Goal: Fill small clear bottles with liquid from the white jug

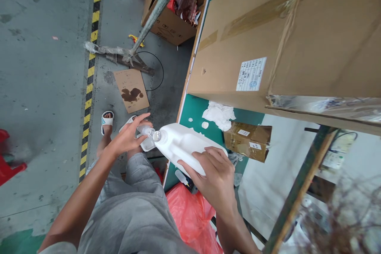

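My right hand [212,172] is closed around the handle of a white plastic jug [178,139]. The jug lies tilted on its side over the table edge, with its open mouth toward the left. My left hand [129,137] grips a small clear plastic bottle [147,145] between thumb and fingers. The bottle's neck is right at the jug's mouth; whether the two touch I cannot tell. How much liquid either holds is not clear.
A green-topped table [192,113] carries a large cardboard box [238,39], a crumpled white cloth [218,115] and a small taped box [248,139]. Below hangs a red plastic bag [190,214]. A metal stand [151,20] and stained cardboard [132,91] are on the floor.
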Demonstrator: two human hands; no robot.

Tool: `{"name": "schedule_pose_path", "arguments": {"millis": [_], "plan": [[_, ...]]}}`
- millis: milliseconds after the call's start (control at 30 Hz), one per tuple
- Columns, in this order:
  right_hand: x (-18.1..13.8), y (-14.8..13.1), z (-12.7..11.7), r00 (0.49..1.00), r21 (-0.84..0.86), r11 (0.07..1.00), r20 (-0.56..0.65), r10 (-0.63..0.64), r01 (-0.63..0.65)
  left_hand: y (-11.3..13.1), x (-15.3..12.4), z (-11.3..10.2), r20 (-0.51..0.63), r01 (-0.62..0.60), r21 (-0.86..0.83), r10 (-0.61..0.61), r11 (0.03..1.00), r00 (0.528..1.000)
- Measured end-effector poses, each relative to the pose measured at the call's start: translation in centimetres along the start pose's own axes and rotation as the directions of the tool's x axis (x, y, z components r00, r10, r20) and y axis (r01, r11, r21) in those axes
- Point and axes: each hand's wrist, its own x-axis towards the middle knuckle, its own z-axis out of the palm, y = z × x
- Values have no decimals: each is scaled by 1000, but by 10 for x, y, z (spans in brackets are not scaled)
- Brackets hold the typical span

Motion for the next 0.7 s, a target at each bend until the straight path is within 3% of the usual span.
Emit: {"name": "schedule_pose_path", "arguments": {"millis": [700], "plan": [[1,-2,1,1000,-9,1000,-1,-14,14,-2,-2,1,-26,-2,13,2,1000,1000]]}}
